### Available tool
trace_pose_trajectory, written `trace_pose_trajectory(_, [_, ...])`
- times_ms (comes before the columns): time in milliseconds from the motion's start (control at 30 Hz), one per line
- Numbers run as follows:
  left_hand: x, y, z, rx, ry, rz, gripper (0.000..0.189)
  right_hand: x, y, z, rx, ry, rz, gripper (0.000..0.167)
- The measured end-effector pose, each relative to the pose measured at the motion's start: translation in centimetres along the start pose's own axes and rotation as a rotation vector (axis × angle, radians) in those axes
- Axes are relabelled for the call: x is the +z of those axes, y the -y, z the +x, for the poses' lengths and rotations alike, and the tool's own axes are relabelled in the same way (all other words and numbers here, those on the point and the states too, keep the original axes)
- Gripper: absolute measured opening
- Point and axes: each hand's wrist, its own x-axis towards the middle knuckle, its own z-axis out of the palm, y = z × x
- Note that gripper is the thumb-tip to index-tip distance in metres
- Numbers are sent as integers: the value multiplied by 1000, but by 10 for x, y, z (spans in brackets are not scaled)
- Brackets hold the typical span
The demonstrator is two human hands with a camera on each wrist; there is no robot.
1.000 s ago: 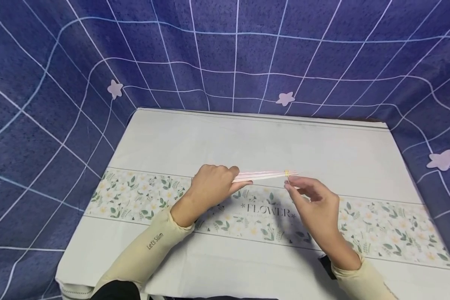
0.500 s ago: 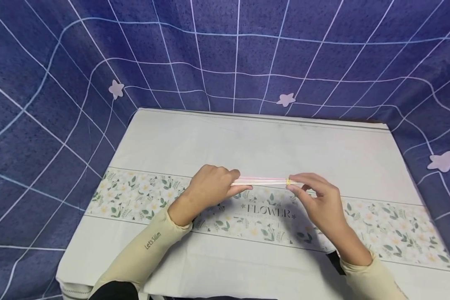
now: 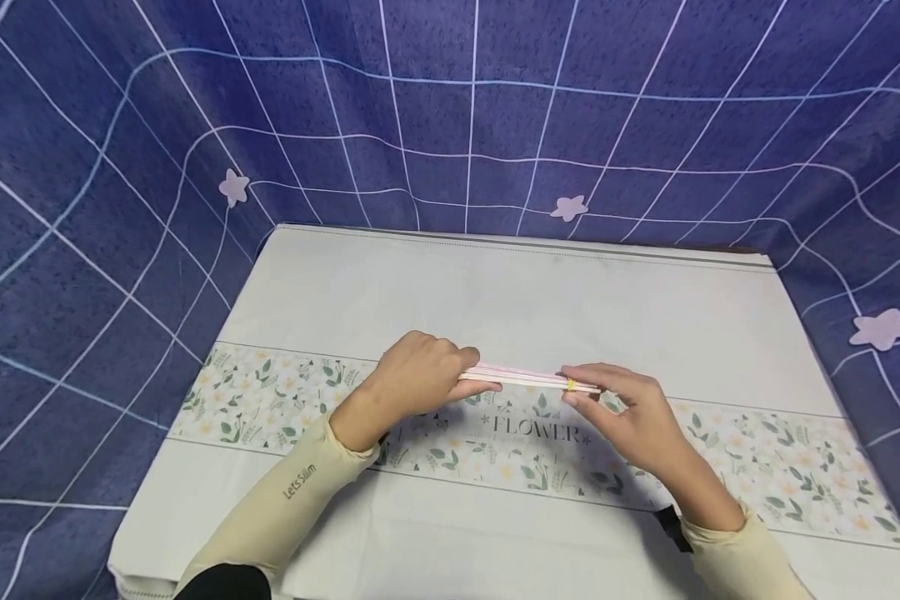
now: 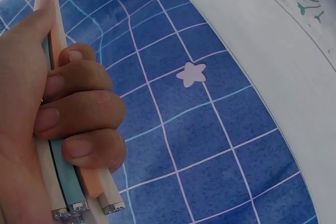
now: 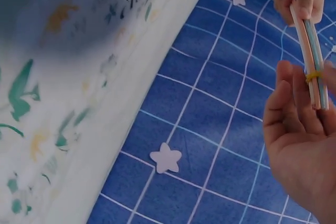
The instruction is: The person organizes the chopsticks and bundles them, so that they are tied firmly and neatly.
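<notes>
My left hand (image 3: 420, 375) grips the thick ends of a bundle of slim pastel chopsticks (image 3: 521, 377). In the left wrist view my fingers curl round the pink, blue-green and cream chopsticks (image 4: 73, 187), whose silver-patterned ends stick out below the palm. A yellow rubber band (image 3: 572, 384) circles the thin ends on the right. There my right hand (image 3: 637, 417) pinches the band and the tips between thumb and fingers. The right wrist view shows the band (image 5: 313, 77) round the bundle, with that hand's fingers beside it. The bundle lies nearly level above the tablecloth.
A white tablecloth (image 3: 420, 283) with a flowered strip and the word FLOWER covers the table under my hands. Dark blue gridded cloth (image 3: 435, 108) hangs behind the table and at both sides, with pale stars (image 3: 570, 208) on it.
The right hand has come closer in at the band and lowered the thin ends toward me. The band now sits snug round the tips. My left hand keeps its grip, almost unmoved.
</notes>
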Motion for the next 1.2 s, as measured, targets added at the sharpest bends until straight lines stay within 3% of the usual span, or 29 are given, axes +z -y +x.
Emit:
trace_pose_trajectory(67, [1, -2, 1, -1, 6, -8, 53, 4, -2, 1, -39, -61, 129, 34])
trace_pose_trajectory(167, [1, -6, 4, 6, 5, -16, 53, 11, -5, 6, -60, -119, 350, 57])
trace_pose_trajectory(267, [1, -11, 7, 27, -1, -32, 53, 18, -7, 11, -7, -130, 487, 81])
trace_pose_trajectory(400, [1, -17, 9, 39, 12, -59, 52, 20, -8, 12, 77, -100, 495, 92])
trace_pose_trajectory(567, [3, -18, 10, 55, 64, -94, 48, 24, -8, 14, 50, -75, 400, 91])
trace_pose_trajectory(633, [4, -17, 11, 70, 79, -103, 46, 25, -8, 14, 56, -83, 321, 83])
trace_pose_trajectory(700, [5, -15, 12, 81, 89, -103, 45, 24, -7, 16, 125, -58, 268, 70])
trace_pose_trajectory(833, [2, -9, 14, 71, 126, -142, 42, 14, -5, 21, 360, 106, 256, 38])
trace_pose_trajectory(933, [0, -5, 14, 64, 170, -222, 40, 5, -5, 24, 470, 192, 321, 33])
trace_pose_trajectory(1067, [-2, 0, 11, 26, 220, -316, 38, -7, -7, 23, 448, 190, 384, 40])
trace_pose_trajectory(1200, [-5, 9, 5, -19, 221, -319, 39, -16, -10, 19, 380, 176, 403, 37])
